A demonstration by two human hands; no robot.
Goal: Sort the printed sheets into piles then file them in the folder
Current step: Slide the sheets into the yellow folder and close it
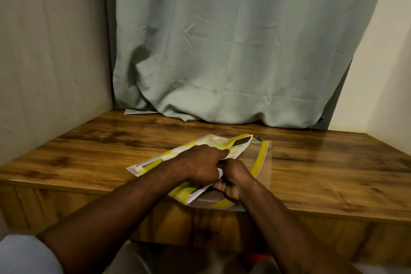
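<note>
A stack of printed sheets (155, 162) with yellow, white and black print lies near the front edge of the wooden table (322, 162). A clear plastic folder (263, 153) with a yellow curved stripe lies at their right, its near corner past the table edge. My left hand (200, 163) rests on top of the sheets with its fingers curled round their right edge. My right hand (231, 181) sits just right of it, fingers curled at the sheets' near right corner, where the folder's opening is. Whether the right hand also grips the folder is hidden.
A pale green curtain (233, 51) hangs at the back and bunches on the table's far edge. Walls close in on the left (51, 51) and right (387, 73). A white scrap (138, 111) lies under the curtain's left hem.
</note>
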